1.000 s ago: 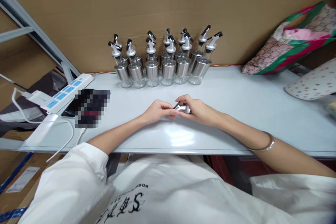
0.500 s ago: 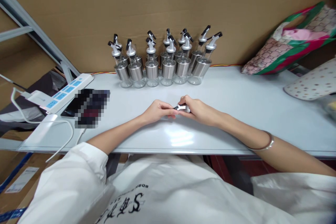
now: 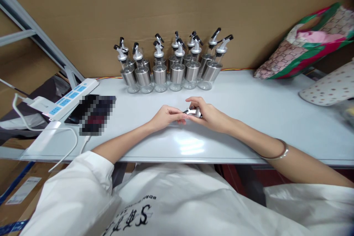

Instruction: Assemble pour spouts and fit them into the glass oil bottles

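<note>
Left hand point(image 3: 163, 118) and right hand point(image 3: 211, 116) clamp fingers point(image 3: 179, 117) on a pourer point(image 3: 195, 112) — glossy table point(image 3: 249, 110) beneath (cardboard wall point(image 3: 177, 3) behind).

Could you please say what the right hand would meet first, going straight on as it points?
Probably the left hand, at the tip of the pourer the right hand holds; depth is unclear.

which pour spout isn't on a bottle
The silver-and-black pour spout between the left hand and right hand; the others sit on steel-banded glass bottles.
</note>
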The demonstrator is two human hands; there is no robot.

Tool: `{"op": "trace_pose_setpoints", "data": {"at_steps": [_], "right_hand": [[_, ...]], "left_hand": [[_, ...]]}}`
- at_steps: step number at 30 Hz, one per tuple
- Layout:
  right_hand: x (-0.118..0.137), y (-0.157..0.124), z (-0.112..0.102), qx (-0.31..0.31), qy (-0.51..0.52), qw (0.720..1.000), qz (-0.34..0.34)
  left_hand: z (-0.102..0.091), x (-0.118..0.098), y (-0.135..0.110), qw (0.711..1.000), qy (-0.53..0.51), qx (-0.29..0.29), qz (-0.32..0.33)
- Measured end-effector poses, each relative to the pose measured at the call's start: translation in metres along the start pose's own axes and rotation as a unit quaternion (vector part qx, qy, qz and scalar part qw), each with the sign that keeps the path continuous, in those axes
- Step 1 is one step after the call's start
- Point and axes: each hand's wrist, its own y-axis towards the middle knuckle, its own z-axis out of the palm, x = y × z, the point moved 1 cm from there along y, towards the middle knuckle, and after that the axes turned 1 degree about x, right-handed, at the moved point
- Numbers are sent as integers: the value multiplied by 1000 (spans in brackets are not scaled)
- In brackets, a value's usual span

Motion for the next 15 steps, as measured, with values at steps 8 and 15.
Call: {"op": "trace_pose_setpoints", "data": {"at_steps": [8, 15], "right_hand": [[3, 1, -4, -13, 8, 1000, -24], [2, 1, -2, 20, -15, 999, -40]], "left_hand": [[2, 4, 3, 998, -54, -9, 25], [0, 9, 6, 998, -57, -25, 29]]}}
